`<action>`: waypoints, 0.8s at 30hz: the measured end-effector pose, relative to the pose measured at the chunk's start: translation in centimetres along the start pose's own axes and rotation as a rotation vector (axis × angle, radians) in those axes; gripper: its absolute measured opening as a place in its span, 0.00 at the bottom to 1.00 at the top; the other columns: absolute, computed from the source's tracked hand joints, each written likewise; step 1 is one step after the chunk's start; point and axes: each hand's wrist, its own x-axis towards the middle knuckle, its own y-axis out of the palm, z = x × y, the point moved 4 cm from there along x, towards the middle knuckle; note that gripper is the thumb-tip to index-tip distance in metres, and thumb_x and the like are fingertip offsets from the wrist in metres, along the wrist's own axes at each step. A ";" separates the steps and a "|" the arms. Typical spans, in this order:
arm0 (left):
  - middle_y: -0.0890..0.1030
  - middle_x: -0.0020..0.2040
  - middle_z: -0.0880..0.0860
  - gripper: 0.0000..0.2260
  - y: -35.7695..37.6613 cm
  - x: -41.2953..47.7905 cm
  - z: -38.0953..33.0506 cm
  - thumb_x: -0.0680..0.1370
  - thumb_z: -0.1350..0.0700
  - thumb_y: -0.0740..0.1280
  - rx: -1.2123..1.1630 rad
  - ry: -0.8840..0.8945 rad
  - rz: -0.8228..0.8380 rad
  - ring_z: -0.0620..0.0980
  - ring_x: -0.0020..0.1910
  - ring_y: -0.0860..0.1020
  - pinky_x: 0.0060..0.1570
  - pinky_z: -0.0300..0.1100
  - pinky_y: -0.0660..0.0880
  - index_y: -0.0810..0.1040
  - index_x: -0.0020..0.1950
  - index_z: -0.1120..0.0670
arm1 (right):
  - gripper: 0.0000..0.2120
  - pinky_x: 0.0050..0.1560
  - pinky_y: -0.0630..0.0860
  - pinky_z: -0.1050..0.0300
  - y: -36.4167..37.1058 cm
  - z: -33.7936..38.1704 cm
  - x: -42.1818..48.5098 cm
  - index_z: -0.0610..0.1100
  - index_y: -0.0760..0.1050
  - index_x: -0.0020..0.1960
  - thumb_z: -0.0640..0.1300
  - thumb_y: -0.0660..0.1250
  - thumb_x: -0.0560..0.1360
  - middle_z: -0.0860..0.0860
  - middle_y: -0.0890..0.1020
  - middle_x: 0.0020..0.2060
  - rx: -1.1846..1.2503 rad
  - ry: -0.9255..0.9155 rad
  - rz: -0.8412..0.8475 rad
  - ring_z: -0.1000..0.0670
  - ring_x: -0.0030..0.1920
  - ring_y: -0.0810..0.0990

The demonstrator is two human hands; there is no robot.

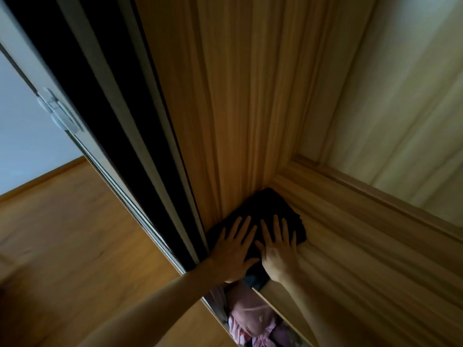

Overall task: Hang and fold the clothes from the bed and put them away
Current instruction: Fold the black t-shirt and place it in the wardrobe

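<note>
A folded black garment (271, 209) lies on a wooden wardrobe shelf (350, 236), pushed into the corner where the shelf meets the wooden side panel (225, 121). My left hand (234, 249) rests flat on its near left part, fingers spread. My right hand (276, 249) lies flat beside it on the near right part, fingers also spread. Both palms press on the cloth and neither grips it.
Pink clothes (253, 321) lie in the compartment below the shelf. A dark sliding door with a pale frame (120, 136) runs along the left of the wardrobe. Wooden floor (75, 246) lies at the lower left, a white wall (25, 121) beyond it.
</note>
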 end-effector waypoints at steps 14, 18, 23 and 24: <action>0.39 0.81 0.54 0.34 -1.4 0.4 3.7 0.81 0.35 0.48 0.127 0.201 -0.101 0.52 0.80 0.42 0.78 0.47 0.50 0.42 0.82 0.50 | 0.32 0.65 0.56 0.36 -1.7 -1.6 1.5 0.45 0.79 0.65 0.63 0.48 0.77 0.40 0.81 0.61 -0.196 -0.133 0.106 0.36 0.63 0.78; 0.51 0.81 0.59 0.33 -1.1 -0.1 2.9 0.81 0.35 0.44 0.117 0.037 -0.188 0.59 0.80 0.53 0.75 0.53 0.62 0.52 0.81 0.53 | 0.31 0.65 0.67 0.37 -2.4 -2.0 -0.4 0.46 0.81 0.62 0.61 0.47 0.78 0.42 0.82 0.59 -0.243 -0.154 0.127 0.38 0.61 0.81; 0.45 0.81 0.59 0.30 -2.1 -3.7 1.4 0.84 0.44 0.54 0.013 0.026 -0.144 0.59 0.80 0.47 0.77 0.52 0.50 0.49 0.81 0.54 | 0.20 0.55 0.78 0.43 -5.8 -0.3 -2.6 0.45 0.80 0.61 0.50 0.57 0.77 0.45 0.83 0.57 -0.136 -0.187 -0.022 0.40 0.57 0.82; 0.49 0.81 0.59 0.28 -2.2 -4.9 1.1 0.83 0.47 0.56 -0.037 0.048 -0.145 0.59 0.79 0.52 0.76 0.51 0.54 0.52 0.81 0.54 | 0.17 0.55 0.77 0.46 -6.4 0.4 -3.2 0.45 0.78 0.63 0.47 0.60 0.78 0.47 0.82 0.57 -0.097 -0.220 -0.067 0.41 0.57 0.80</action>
